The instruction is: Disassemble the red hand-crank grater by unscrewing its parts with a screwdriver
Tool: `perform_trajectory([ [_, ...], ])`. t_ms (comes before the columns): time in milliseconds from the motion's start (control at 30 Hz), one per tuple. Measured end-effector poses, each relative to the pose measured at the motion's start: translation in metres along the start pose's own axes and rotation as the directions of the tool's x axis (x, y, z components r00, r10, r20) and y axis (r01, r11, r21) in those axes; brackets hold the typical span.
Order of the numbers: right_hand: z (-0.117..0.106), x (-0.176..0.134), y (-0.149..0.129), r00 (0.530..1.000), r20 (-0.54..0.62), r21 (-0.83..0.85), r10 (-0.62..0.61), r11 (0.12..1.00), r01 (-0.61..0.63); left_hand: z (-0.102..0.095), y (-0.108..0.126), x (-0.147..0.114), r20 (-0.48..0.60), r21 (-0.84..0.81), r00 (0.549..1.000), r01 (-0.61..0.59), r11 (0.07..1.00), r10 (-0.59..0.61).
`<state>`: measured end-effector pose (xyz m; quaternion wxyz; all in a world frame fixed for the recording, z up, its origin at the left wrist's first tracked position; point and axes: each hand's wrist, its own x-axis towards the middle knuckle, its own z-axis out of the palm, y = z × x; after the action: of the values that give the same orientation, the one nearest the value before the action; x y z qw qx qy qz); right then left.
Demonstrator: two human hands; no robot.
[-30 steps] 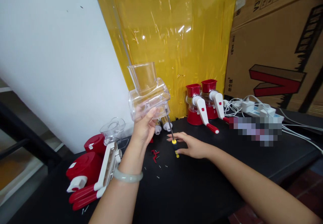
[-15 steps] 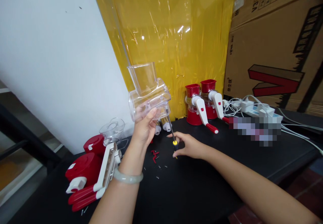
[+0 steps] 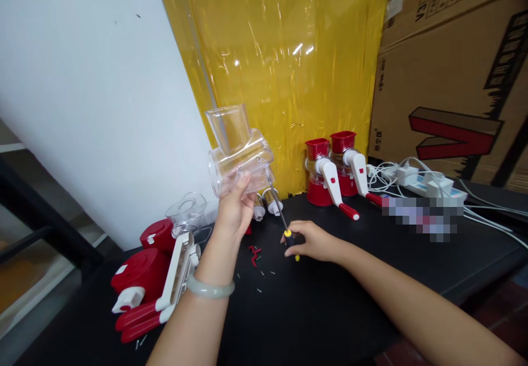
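My left hand (image 3: 238,206) grips a clear plastic grater housing (image 3: 241,154) from below and holds it raised over the table, its square chute pointing up. In my right hand (image 3: 307,239) is a screwdriver (image 3: 291,239) with a black and yellow handle, pinched between thumb and fingers. Its shaft slants up to the underside of the housing; whether a screw sits at the tip is too small to see. Below my hands, several small screws (image 3: 259,290) and red plastic pieces (image 3: 254,256) lie on the black table.
Two red and white rotary graters (image 3: 318,184) with crank handles stand at the back right. Red bases (image 3: 142,272), white crank handles (image 3: 177,269) and a clear part (image 3: 185,212) lie at left. Grater drums (image 3: 272,201) rest behind. A power strip (image 3: 441,185) with cables is at right.
The housing has tipped slightly to the left. My right hand and the screwdriver handle have shifted a little to the right, so the shaft slants more.
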<state>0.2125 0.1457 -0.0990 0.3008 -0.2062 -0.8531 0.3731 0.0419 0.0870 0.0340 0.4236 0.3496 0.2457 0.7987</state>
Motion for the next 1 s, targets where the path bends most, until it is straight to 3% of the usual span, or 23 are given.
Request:
perform_trajectory([
  [100,0.001,-0.001,-0.001,0.999,0.019,0.064,0.033,0.997,-0.034,0.003,0.009,0.001,-0.117,-0.064,0.993,0.018,0.998,-0.026],
  [200,0.001,-0.002,-0.002,0.999,0.029,0.116,0.042,0.992,-0.045,0.006,0.019,0.001,-0.204,-0.153,0.968,0.114,0.982,-0.144],
  [333,0.003,-0.004,-0.005,0.996,-0.084,0.152,0.028,0.988,-0.015,0.010,0.031,-0.005,-0.297,-0.332,0.913,0.175,0.927,-0.279],
  [533,0.006,-0.008,-0.004,0.975,-0.201,0.175,0.090,0.983,-0.055,0.022,0.045,-0.023,-0.351,-0.472,0.921,-0.019,0.882,-0.168],
  [700,0.009,-0.010,-0.001,0.970,-0.206,0.179,0.133,0.979,-0.096,0.030,0.064,-0.041,-0.302,-0.488,0.945,-0.041,0.872,-0.124],
  [1000,0.008,-0.012,0.000,0.965,-0.206,0.180,0.161,0.976,-0.124,0.037,0.078,-0.055,-0.312,-0.309,0.944,0.002,0.951,-0.104],
])
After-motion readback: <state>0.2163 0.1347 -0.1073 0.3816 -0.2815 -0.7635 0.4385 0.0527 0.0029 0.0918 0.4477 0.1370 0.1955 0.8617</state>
